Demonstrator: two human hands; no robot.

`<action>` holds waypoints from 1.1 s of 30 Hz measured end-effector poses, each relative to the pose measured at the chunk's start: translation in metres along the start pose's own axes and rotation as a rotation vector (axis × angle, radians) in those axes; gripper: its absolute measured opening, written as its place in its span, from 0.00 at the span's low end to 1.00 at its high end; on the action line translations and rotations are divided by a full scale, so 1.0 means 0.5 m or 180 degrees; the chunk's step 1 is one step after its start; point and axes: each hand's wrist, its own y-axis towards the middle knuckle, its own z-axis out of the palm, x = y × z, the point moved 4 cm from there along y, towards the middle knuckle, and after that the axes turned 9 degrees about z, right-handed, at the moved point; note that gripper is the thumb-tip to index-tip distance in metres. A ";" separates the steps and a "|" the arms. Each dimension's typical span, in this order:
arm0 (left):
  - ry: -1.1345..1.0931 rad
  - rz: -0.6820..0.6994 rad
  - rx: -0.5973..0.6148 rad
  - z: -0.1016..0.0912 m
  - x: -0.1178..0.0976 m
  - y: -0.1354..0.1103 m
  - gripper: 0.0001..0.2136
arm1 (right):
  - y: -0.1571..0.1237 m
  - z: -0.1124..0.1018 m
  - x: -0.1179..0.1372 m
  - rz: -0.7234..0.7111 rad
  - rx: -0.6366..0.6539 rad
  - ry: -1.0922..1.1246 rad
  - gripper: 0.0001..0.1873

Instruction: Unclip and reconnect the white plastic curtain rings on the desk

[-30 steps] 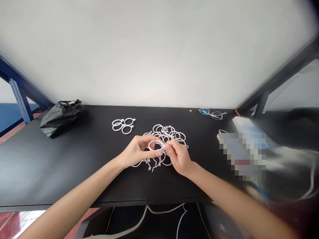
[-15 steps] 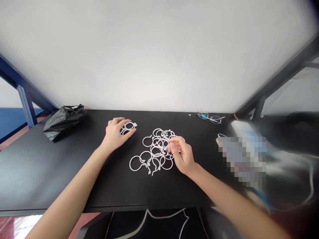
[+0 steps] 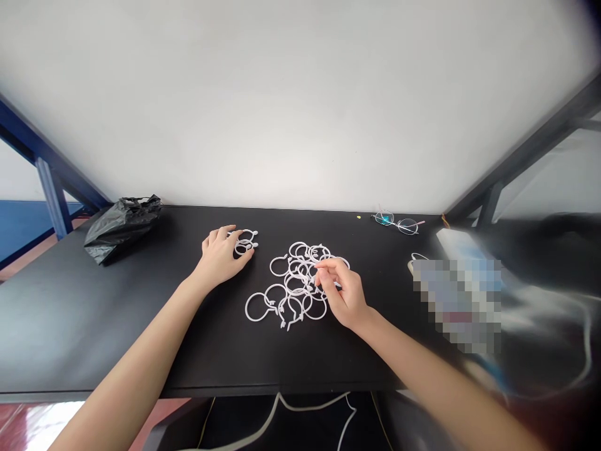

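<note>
A pile of thin white plastic rings [image 3: 257,307] with small clip ends lies overlapped at the middle of the black tabletop [image 3: 216,351]. Left of it, a few more of these white rings [image 3: 248,235] lie in a small group. My left hand [image 3: 220,257] is over that group's left side, thumb and fingers spread, partly covering the rings. At the pile's right edge my right hand [image 3: 342,288] has its fingers curled, thumb and index fingertips together. Whether a ring is between those fingertips is not clear.
A crumpled black plastic bag [image 3: 123,227] sits at the back left. Eyeglasses [image 3: 397,222] rest near the wall at the back right. A pixelated item [image 3: 453,300] and a blurred white-and-blue object [image 3: 464,250] lie on the right. Blue metal posts [image 3: 49,188] stand at left.
My left fingers have spread from the white rings, and the two rings beside them now show more fully. My right hand has hardly moved.
</note>
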 end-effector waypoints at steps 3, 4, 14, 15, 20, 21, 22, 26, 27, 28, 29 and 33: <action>-0.0258 0.0201 -0.0275 -0.020 -0.027 0.000 0.21 | 0.000 0.000 0.002 -0.0010 -0.0020 -0.0011 0.05; -0.0431 0.0360 -0.0384 -0.029 -0.042 -0.001 0.20 | 0.000 0.000 0.002 -0.0008 -0.0019 -0.0019 0.05; -0.1346 0.1503 0.0194 0.003 -0.128 -0.020 0.13 | 0.002 0.000 0.002 0.0066 -0.0021 -0.0121 0.05; -0.1362 0.1491 0.0207 0.007 -0.126 -0.020 0.13 | 0.003 0.000 0.003 0.0057 -0.0014 -0.0135 0.05; -0.1290 0.1418 0.0306 0.009 -0.124 -0.021 0.16 | 0.003 0.001 0.007 0.0038 0.0008 -0.0164 0.06; -0.1275 0.1400 0.0312 0.009 -0.124 -0.022 0.16 | 0.003 0.001 0.007 0.0044 0.0015 -0.0159 0.06; -0.1266 0.1381 0.0302 0.008 -0.125 -0.022 0.16 | 0.004 0.001 0.007 0.0045 0.0020 -0.0154 0.06; -0.1330 0.1262 0.0160 -0.001 -0.121 -0.018 0.15 | 0.004 0.001 0.006 0.0030 0.0023 -0.0129 0.07; -0.1401 0.1203 0.0129 -0.006 -0.119 -0.016 0.15 | 0.004 0.001 0.005 0.0029 0.0021 -0.0121 0.06; -0.1510 0.1100 0.0100 -0.012 -0.116 -0.014 0.15 | 0.004 0.000 0.005 0.0033 0.0017 -0.0114 0.06; -0.1678 0.0954 0.0104 -0.018 -0.113 -0.012 0.15 | 0.004 0.000 0.004 0.0049 0.0010 -0.0104 0.06; -0.3105 0.0419 0.0624 -0.032 -0.122 -0.015 0.17 | 0.007 0.001 0.000 0.0321 0.0149 0.0175 0.09</action>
